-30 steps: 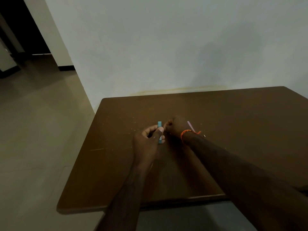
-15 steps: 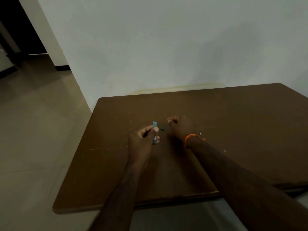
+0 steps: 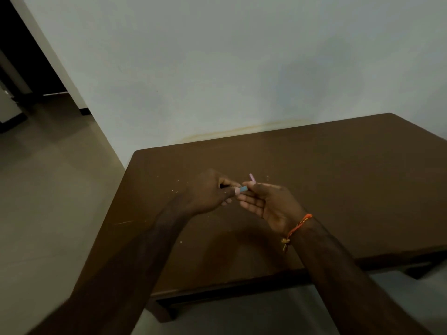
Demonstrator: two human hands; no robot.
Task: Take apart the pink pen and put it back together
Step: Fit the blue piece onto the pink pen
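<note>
A: Left hand (image 3: 210, 191)?
B: Pinching a blue pen piece (image 3: 243, 189) above the brown table (image 3: 338, 180)

A: Right hand (image 3: 268, 201)?
B: Its fingers grip the pink pen part (image 3: 251, 177), just beside the blue piece

A: Advice?
B: I'd line the two up straight, steady the blue one, and push gently so nothing slips

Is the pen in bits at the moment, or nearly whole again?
It looks to be in at least two pieces. The left hand pinches a short blue piece, while the right hand holds a pink piece poking up behind its fingers. The two hands meet above the brown table, so a joint is being worked, though pulling apart or pushing together cannot be told. A whole pen is not yet visible.
</note>
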